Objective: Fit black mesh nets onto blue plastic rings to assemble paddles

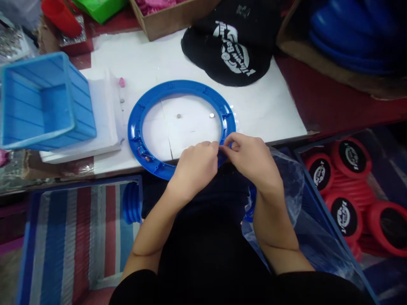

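A blue plastic ring (pixel 137 114) lies with its ribbed inner side up on the white work surface, its near edge reaching over the table's front edge. Thin wires with a small part (pixel 146 157) sit in its channel at the near left. Over the ring's near right portion, my left hand (pixel 197 167) is closed, its fingertips hidden. Against it my right hand (pixel 251 156) is closed in a pinch, thumb and forefinger meeting beside the left fingers. What either pinches is too small or covered to make out. Two small silvery discs, one a shiny disc (pixel 212 115), lie inside the ring.
A blue bin (pixel 68 97) stands on a white block (pixel 108 114) at left. Black printed fabric discs (pixel 229 51) lie behind the ring. A carton (pixel 149 25) of pink pieces is at the back. Red discs (pixel 351 156) fill a crate at right; a striped-lined crate (pixel 82 237) is below left.
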`<act>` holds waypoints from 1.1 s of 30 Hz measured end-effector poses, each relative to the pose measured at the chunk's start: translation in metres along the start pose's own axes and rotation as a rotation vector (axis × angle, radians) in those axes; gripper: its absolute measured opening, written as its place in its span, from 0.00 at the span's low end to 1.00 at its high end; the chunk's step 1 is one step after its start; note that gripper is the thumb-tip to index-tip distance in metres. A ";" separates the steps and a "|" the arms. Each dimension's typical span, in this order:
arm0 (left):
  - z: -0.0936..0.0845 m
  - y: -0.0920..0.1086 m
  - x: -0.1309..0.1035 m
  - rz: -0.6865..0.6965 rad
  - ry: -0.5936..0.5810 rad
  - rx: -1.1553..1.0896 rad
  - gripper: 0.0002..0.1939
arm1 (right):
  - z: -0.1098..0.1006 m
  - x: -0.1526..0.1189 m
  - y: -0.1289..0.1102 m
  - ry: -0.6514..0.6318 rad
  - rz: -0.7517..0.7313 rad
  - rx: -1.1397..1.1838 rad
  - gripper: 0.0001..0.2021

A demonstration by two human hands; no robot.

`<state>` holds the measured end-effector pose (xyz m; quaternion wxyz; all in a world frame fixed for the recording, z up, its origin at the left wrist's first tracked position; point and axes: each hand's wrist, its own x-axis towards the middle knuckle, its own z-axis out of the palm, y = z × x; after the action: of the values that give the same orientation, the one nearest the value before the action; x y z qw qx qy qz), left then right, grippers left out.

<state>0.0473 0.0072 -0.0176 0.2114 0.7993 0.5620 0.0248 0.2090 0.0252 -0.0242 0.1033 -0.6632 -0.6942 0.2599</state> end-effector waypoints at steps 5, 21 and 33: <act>0.012 0.000 0.002 -0.051 0.081 0.006 0.12 | -0.011 0.006 0.001 -0.099 -0.014 -0.059 0.06; 0.020 -0.031 -0.006 0.108 0.110 -0.087 0.08 | -0.010 0.030 0.028 -0.013 -0.393 0.028 0.05; 0.000 -0.022 -0.003 0.143 0.014 0.029 0.12 | 0.025 -0.020 0.004 0.182 -0.195 -0.098 0.08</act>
<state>0.0262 0.0103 -0.0248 0.1938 0.8400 0.5053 0.0372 0.2023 0.0001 -0.0434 0.1581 -0.6176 -0.7551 0.1531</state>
